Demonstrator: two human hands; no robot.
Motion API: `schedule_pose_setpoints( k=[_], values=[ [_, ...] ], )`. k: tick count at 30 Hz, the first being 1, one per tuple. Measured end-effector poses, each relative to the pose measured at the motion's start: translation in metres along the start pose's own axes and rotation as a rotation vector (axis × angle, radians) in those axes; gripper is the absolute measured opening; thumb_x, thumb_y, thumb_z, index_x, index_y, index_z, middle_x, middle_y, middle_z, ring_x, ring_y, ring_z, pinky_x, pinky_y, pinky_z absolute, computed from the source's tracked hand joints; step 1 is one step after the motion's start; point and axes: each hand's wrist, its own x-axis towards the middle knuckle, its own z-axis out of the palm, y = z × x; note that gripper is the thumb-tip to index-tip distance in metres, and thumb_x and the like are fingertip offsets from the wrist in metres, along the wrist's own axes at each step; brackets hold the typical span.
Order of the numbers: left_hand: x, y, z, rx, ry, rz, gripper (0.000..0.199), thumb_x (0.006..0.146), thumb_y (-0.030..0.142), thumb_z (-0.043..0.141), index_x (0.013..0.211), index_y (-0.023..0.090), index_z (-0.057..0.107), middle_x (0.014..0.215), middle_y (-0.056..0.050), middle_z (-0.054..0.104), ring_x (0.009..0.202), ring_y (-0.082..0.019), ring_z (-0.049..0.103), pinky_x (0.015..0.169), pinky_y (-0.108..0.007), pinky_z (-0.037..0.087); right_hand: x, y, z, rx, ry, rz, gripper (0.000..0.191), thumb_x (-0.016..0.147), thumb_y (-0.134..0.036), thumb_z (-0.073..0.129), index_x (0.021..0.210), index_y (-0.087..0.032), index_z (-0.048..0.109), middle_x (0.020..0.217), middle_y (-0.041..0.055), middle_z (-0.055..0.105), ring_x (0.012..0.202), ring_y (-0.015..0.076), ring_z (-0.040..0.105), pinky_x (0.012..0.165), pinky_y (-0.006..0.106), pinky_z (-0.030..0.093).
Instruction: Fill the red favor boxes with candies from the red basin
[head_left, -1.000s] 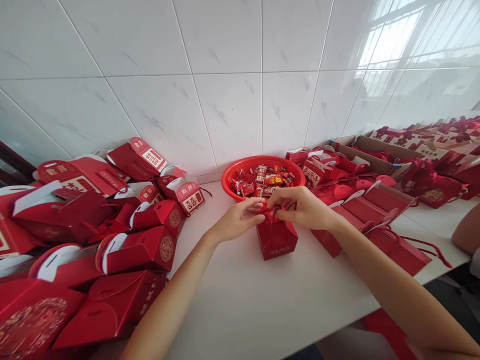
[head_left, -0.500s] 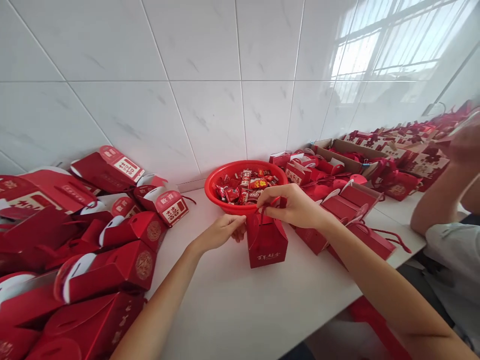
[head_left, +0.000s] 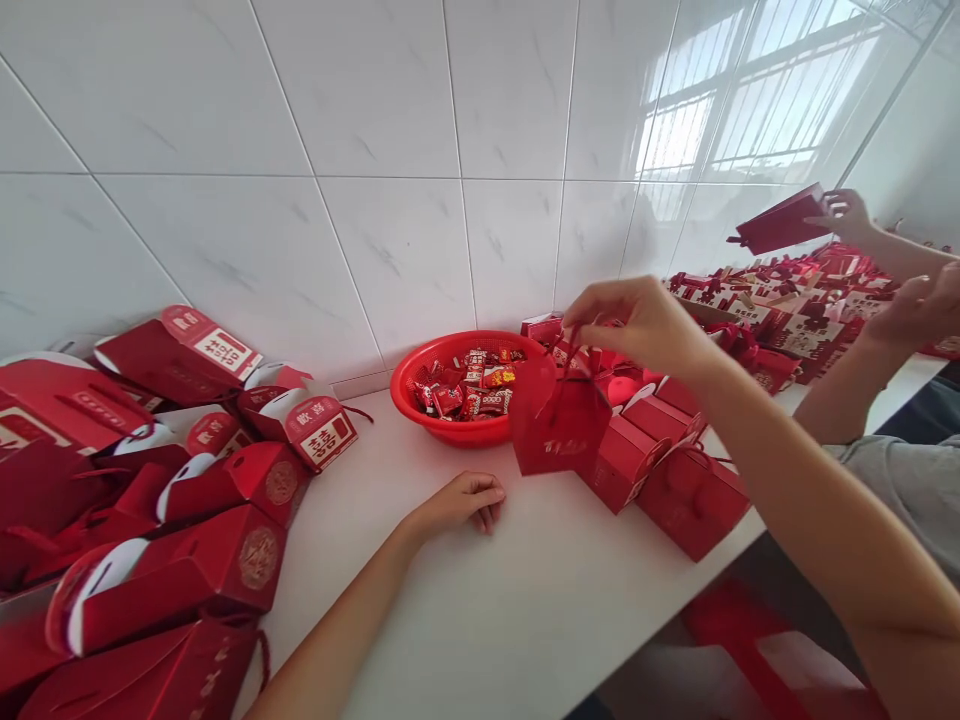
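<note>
My right hand (head_left: pixel 626 318) pinches the cord handle of a red gift box (head_left: pixel 559 430), which hangs in the air a little blurred, in front of other red boxes. Gold lettering marks its near face. My left hand (head_left: pixel 472 500) rests on the white table (head_left: pixel 450 620) with its fingers curled and nothing visible in them. Just behind it stands a red plastic basket (head_left: pixel 457 432) holding wrapped sweets (head_left: pixel 484 385). The hanging box hides the basket's right side.
Red boxes (head_left: pixel 247 545) are piled on the left, several with raised flaps. More closed boxes (head_left: pixel 694 495) stand to the right. Another person's hand (head_left: pixel 847 215) lifts a dark red box (head_left: pixel 784 220) over a crowd of packed boxes. A tiled wall (head_left: pixel 382 250) backs the table.
The gift box has left the table, rising to the right in my right hand. My left hand has moved away from it, down to the tabletop. The other person's raised box has come into view.
</note>
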Motion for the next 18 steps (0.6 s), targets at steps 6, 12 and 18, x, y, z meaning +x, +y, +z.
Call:
schedule_pose_setpoints(
  k=[6,12,18],
  values=[
    [0.003,-0.006,0.001,-0.022,0.02,0.022,0.048,0.072,0.064,0.068,0.074,0.018,0.055,0.065,0.002,0.059,0.056,-0.012,0.059,0.057,-0.026,0.044,0.028,0.014,-0.064,-0.216,0.256,0.226,0.01,0.076,0.0,0.067,0.081,-0.005,0.073,0.061,-0.0001,0.064,0.056,0.0056,0.054,0.06,0.023,0.044],
    [0.006,-0.01,0.002,-0.033,0.045,0.023,0.049,0.069,0.065,0.069,0.073,0.017,0.055,0.064,0.003,0.059,0.052,-0.011,0.059,0.053,-0.026,0.042,0.038,0.058,-0.1,-0.427,0.36,0.419,0.02,0.082,-0.01,0.065,0.094,0.004,0.072,0.064,0.0033,0.064,0.051,0.0016,0.047,0.056,0.024,0.037],
    [0.007,-0.012,0.004,-0.044,0.07,0.022,0.049,0.069,0.065,0.069,0.073,0.017,0.055,0.062,0.004,0.058,0.051,-0.01,0.058,0.052,-0.024,0.041,0.036,0.106,-0.11,-0.501,0.429,0.629,0.012,0.083,-0.002,0.061,0.088,-0.003,0.071,0.065,0.0067,0.065,0.051,0.0062,0.051,0.058,0.023,0.041]
  ],
)
